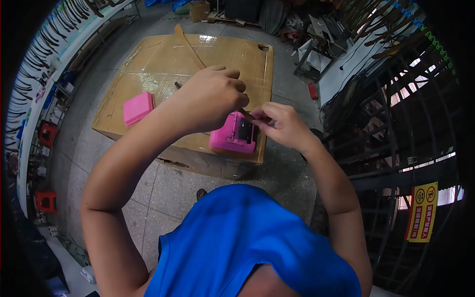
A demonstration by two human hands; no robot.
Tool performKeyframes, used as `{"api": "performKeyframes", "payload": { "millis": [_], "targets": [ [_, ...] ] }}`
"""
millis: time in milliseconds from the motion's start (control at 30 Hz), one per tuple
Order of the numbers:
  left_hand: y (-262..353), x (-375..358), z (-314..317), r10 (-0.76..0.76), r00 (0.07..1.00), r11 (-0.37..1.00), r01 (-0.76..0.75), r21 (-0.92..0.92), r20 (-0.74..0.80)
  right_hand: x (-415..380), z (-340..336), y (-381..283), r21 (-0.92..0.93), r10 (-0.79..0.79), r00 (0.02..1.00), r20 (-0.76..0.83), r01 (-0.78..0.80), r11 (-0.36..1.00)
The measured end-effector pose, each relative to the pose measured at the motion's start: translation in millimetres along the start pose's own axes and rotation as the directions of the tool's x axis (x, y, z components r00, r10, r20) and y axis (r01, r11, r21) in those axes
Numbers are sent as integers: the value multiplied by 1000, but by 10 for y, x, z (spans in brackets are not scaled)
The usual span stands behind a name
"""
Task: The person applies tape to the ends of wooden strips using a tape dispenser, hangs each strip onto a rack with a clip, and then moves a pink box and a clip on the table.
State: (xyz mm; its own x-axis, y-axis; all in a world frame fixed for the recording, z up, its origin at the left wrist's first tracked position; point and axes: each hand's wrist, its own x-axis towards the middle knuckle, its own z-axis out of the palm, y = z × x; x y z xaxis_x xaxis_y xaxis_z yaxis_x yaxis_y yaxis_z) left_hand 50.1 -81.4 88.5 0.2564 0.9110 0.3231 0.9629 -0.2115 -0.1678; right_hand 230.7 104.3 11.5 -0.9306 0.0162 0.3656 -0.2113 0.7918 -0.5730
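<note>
My left hand (215, 94) is closed in a fist above the box, its fingers curled downward. A long tan strip (190, 48), which looks like a strap, runs from the far side of the box to behind this fist. A dark narrow end shows below the fist, beside the pink device (225, 140). My right hand (282, 123) pinches that end between thumb and fingers, at the device's upper right corner. The device has a black part (245, 131) on its right side. My fingers hide exactly how the strip meets it.
A large taped cardboard box (158, 64) serves as the work surface. On it lie a pink case (138, 108) at left and a small dark piece (178, 85). Metal racks with hanging strips stand on both sides. Red stools (46, 202) are at left.
</note>
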Motion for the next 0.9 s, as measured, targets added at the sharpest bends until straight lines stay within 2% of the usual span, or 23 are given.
{"api": "performKeyframes", "payload": {
  "millis": [133,200,300,533,733,833,900],
  "targets": [
    [71,86,-41,18,996,999,-21,32,85,-1,136,-30,62,38,999,-12,-37,997],
    [87,120,-42,71,992,992,-81,97,102,2,164,-44,66,31,999,-18,-30,997],
    [131,154,-62,78,989,986,-96,140,127,11,193,-51,13,42,999,-5,-42,999],
    [120,131,-27,71,994,989,-81,127,80,18,252,-48,25,53,997,-48,-52,998],
    [78,-24,67,53,998,998,-55,42,40,-59,247,37,67,18,997,-73,-13,998],
    [68,-174,239,33,999,997,-34,-64,-18,-141,262,105,87,31,997,-71,-25,996],
    [68,-276,418,5,993,984,-25,-177,-117,-188,242,141,109,48,996,-75,-40,993]
  ]
}}
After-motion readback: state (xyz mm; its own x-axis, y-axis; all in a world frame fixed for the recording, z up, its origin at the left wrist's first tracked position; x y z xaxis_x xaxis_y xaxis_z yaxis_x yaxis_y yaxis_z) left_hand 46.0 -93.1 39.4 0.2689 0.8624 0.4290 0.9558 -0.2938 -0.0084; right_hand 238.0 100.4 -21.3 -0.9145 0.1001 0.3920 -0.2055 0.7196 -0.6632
